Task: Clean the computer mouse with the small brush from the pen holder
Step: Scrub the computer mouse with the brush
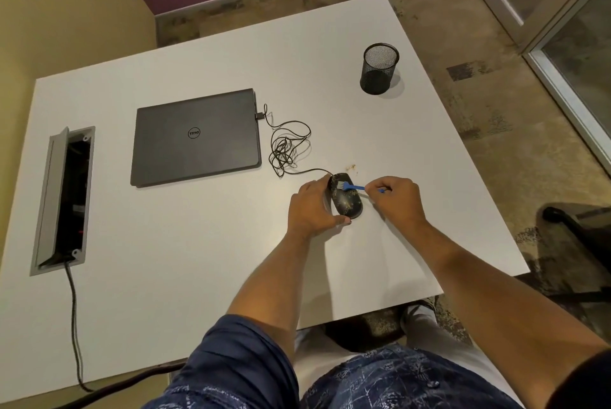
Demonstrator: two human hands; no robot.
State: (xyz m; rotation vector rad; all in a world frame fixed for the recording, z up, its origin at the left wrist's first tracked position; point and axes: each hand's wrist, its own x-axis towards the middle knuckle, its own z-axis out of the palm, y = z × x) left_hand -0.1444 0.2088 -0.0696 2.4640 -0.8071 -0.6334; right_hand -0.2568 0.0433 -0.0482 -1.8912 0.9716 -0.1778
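A black computer mouse [347, 202], speckled with light crumbs, lies on the white table [198, 243]. My left hand [312, 205] grips its left side and rear. My right hand [398, 198] pinches the handle of a small blue brush [353, 187], whose white bristles rest on the front of the mouse. The black mesh pen holder [379, 68] stands upright at the far right of the table, apart from both hands.
A closed grey laptop [195, 137] lies left of the mouse, joined to it by a tangled black cable [286, 147]. Crumbs [351, 167] lie just beyond the mouse. An open cable hatch [64, 198] sits at the table's left. A chair arm [562, 220] is at right.
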